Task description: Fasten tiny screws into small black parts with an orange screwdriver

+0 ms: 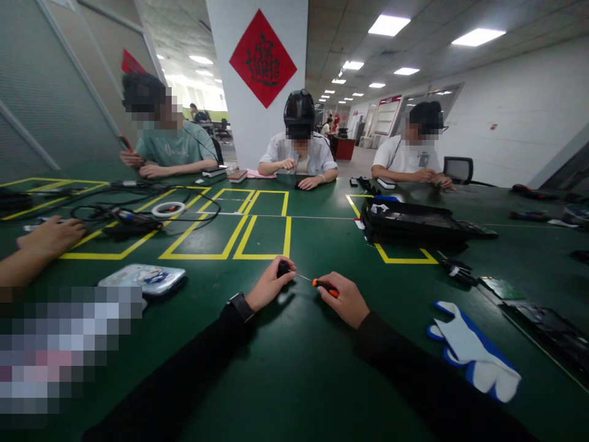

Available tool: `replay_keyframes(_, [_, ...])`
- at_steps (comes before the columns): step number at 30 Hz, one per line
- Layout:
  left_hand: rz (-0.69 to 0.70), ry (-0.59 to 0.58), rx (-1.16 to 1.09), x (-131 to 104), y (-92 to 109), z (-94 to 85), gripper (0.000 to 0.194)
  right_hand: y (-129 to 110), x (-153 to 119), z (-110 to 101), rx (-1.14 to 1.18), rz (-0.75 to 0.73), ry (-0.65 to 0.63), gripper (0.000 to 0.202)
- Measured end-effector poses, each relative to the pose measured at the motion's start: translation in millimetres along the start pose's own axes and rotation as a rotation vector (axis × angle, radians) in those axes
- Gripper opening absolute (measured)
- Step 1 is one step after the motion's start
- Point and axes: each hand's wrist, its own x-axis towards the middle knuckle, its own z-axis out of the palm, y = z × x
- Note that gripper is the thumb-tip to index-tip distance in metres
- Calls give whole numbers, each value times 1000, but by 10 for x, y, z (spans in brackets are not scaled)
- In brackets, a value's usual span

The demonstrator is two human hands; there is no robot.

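Over the green table [294, 356], my right hand [345, 298] is wrapped round the orange and black handle of a screwdriver [327, 287]. Its thin metal shaft points left to a small black part [283, 267]. My left hand [270, 282], with a dark watch on the wrist, pinches that part between thumb and fingers. The shaft's tip meets or nearly meets the part; I cannot tell whether it sits in a screw. What kind of part it is stays too small to make out.
A blue and white glove [476, 350] lies at right, near circuit boards [543, 319]. Black plastic trays [409, 221] stand beyond. At left are a silver case [145, 277], cables [124, 215] and another person's hand [59, 236]. Several people sit across the table.
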Motion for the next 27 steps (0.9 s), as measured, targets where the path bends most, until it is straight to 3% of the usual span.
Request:
replay_keyframes(6, [-3,-6,6,1,5,3,21,9,-9,6,12,62,2,26])
replay_keyframes(10, [15,-23,20,-8,29,12,21,48,2,7,-40,129,19,39])
replay_keyframes(17, [2,-10,7,-11,24,1,22,6,9,-15,84,44,126,17])
replay_keyframes(23, [-25,2,-8,-1,18,10,21,7,0,-10,150,48,234,18])
replay_keyframes(27, [-25,-8,3,-2,29,16,21,33,-4,-10,185,95,195,21])
